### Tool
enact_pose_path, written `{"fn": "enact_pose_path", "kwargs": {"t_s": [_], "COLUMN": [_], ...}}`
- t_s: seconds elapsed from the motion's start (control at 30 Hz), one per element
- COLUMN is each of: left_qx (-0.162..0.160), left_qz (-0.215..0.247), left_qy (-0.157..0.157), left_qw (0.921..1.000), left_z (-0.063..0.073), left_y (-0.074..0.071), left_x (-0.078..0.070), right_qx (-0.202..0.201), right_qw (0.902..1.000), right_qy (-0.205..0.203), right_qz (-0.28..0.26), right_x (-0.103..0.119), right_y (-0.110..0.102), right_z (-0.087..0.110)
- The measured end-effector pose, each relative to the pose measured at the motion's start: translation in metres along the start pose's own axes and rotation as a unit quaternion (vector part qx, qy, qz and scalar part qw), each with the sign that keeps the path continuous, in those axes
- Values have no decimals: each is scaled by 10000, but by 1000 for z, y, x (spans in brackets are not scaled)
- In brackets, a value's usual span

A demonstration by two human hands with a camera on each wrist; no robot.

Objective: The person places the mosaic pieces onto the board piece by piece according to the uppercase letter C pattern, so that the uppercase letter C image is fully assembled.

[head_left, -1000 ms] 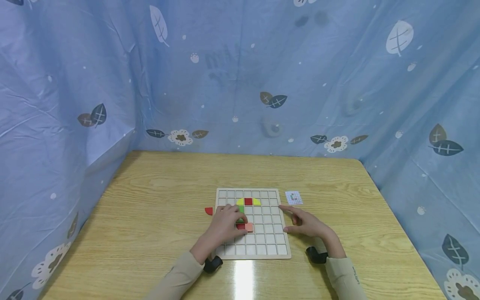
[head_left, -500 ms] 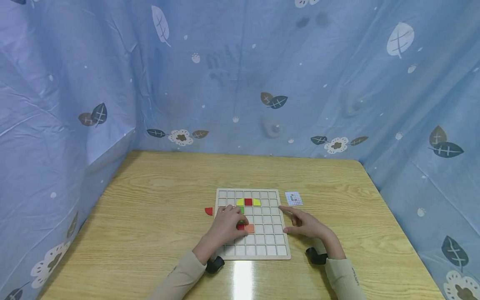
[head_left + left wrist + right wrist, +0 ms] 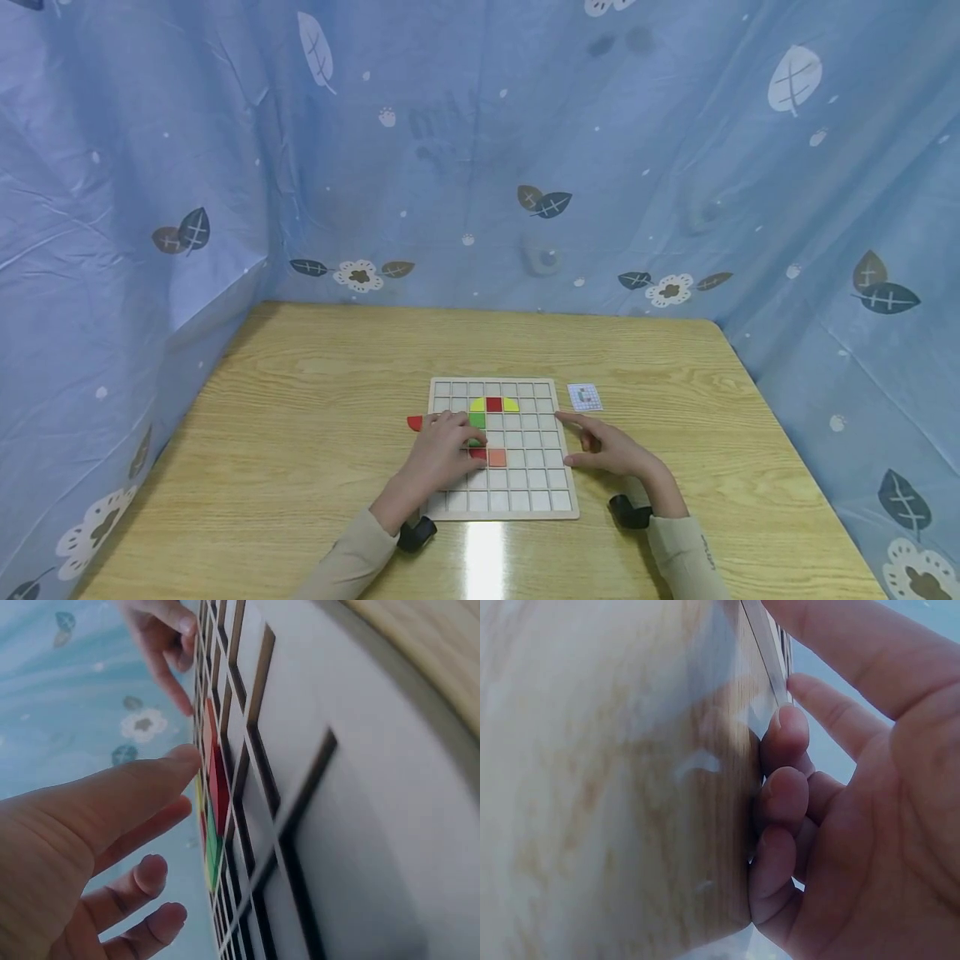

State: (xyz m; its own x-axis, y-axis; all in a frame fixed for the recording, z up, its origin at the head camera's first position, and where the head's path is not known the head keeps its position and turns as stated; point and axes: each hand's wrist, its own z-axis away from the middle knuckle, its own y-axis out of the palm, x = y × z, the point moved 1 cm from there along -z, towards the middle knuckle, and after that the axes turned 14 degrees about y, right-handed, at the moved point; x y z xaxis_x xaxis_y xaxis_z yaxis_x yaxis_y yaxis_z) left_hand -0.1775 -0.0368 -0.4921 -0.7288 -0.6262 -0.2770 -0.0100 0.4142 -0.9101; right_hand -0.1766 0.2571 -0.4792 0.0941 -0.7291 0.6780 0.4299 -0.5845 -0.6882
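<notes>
A pale gridded board (image 3: pixel 525 514) lies on the table. My left hand (image 3: pixel 437 457) hovers over its left half, fingers loosely bent and nothing between them. Just past the thumb tip a salmon square tile (image 3: pixel 497 457) sits in a cell, beside a dark red tile (image 3: pixel 477 454) partly covered by the hand. Green tiles (image 3: pixel 477 420) run up from there to a yellow quarter-round tile (image 3: pixel 477 406), a red square (image 3: pixel 493 404) and another yellow quarter-round (image 3: pixel 511 405). At the board's right edge, my right hand (image 3: pixel 617 450) touches the rim with spread thumb and index finger; its other fingers curl under.
A red quarter-round tile (image 3: pixel 413 423) lies on the table (image 3: pixel 315 417) just left of the board, near my left fingers. A small printed grid card (image 3: pixel 585 397) rests beyond my right hand. Blue patterned cloth (image 3: pixel 465 167) hangs behind and along both sides.
My left hand has drawn back slightly to the left, off the salmon tile, which now lies flat in its cell. The right hand stays at the board's edge.
</notes>
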Motion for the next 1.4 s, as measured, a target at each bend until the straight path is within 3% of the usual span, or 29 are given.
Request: {"fn": "enact_pose_path", "kwargs": {"t_s": [0.3,0.97,1.4], "left_qx": [-104,-448,-457], "left_qz": [84,71,86], "left_qy": [-257,-884,-1268], "left_qw": [9996,9950,9908], "left_z": [12,47,56], "left_y": [-12,-26,-35], "left_x": [14,52,70], "right_qx": [-27,-37,5], "right_qw": [10000,9999,10000], "right_qy": [81,59,89], "right_qz": [3,74,22], "right_x": [-23,-21,-20], "right_y": [4,3,2], "right_z": [-9,-9,-8]}}
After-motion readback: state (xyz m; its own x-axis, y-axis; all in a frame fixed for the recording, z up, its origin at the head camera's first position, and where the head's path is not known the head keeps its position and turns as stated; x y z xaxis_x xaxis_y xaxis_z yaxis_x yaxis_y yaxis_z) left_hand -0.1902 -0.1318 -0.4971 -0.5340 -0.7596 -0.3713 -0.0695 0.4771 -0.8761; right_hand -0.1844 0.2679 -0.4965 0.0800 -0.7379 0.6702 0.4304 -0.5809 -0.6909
